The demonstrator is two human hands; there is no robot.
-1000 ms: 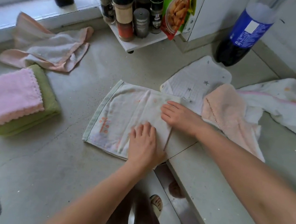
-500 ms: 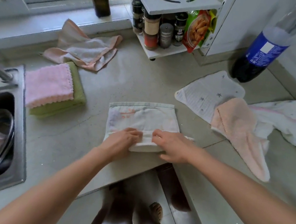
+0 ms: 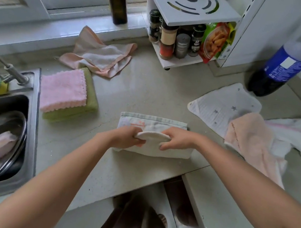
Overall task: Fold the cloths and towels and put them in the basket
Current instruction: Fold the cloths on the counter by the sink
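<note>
Since a second ago we have doubled the white cloth and now lift its near edge at the counter front, left hand and right hand both pinching that fold. Two folded cloths, the pink on the green, lie by the sink. Several loose cloths remain unfolded, and we see no basket.

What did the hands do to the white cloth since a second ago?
The white cloth, spread flat earlier, got folded narrower. Both hands, left hand and right hand, went from pressing flat to gripping its near edge, lifting it into a fold. The pink and green stack and peach towel stayed put.
</note>
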